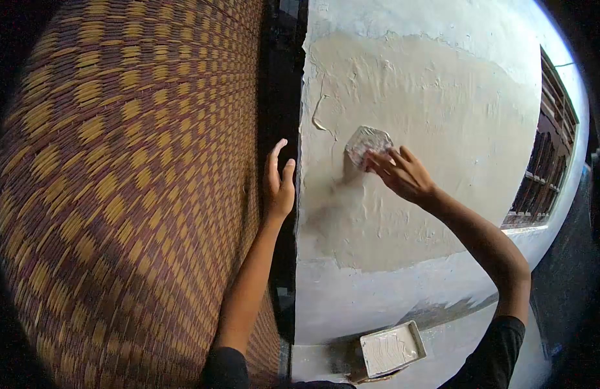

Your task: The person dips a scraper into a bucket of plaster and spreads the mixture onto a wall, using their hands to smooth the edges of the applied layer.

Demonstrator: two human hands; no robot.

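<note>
My right hand (403,175) pinches a flat, many-sided spreader (367,142) smeared with whitish putty, and it lies against the wall. Around it spreads a broad cream patch of wet putty (429,117) with ridges and drips, over the white wall (352,298). Raised beside the wall's left edge is my left hand (280,181), its thumb and fingers apart and nothing in them. Below, near my body, stands a rectangular tub (392,350) holding cream-coloured putty.
A woven mat in purple-brown and yellow (131,175) fills the left side. Between it and the wall runs a dark gap (284,78). On the right, a window with a dark grille (546,155) is set in the wall.
</note>
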